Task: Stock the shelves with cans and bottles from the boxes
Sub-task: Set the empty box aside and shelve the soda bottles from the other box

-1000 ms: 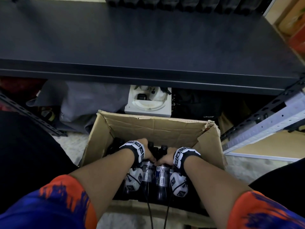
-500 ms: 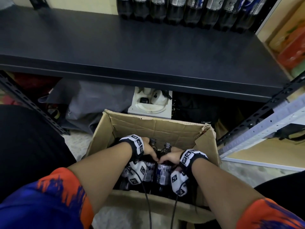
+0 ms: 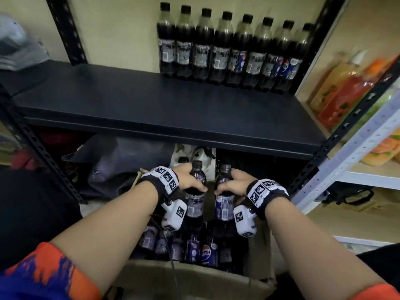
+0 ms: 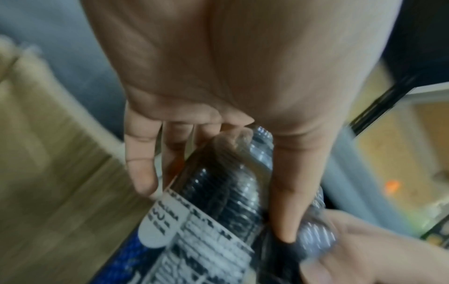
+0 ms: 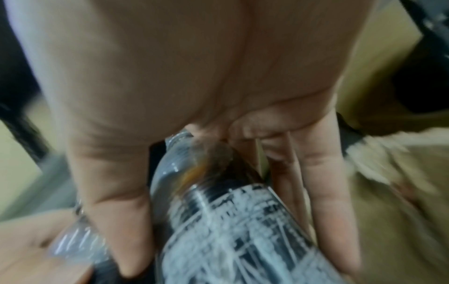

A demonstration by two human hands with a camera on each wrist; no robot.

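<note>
My left hand (image 3: pixel 190 180) grips a dark cola bottle (image 3: pixel 195 202) by its upper body, held upright above the cardboard box (image 3: pixel 194 276). Beside it, my right hand (image 3: pixel 231 185) grips a second cola bottle (image 3: pixel 224 204) the same way. In the left wrist view my fingers (image 4: pixel 141 165) and thumb wrap the bottle (image 4: pixel 218 201). The right wrist view shows the other bottle (image 5: pixel 230 221) between thumb and fingers (image 5: pixel 323 201). Several more bottles (image 3: pixel 194 247) stand in the box below. A row of cola bottles (image 3: pixel 229 50) lines the back of the black shelf (image 3: pixel 151 109).
A black upright (image 3: pixel 337 144) and a white rack (image 3: pixel 355 156) with orange drink bottles (image 3: pixel 350 87) stand at the right. Under the shelf lie a grey bag (image 3: pixel 121 161) and a white appliance (image 3: pixel 194 154). The shelf's left and front parts are bare.
Both hands have lifted their bottles up out of the box, toward the shelf edge. The head view has tilted up, bringing the row of shelved bottles fully into sight.
</note>
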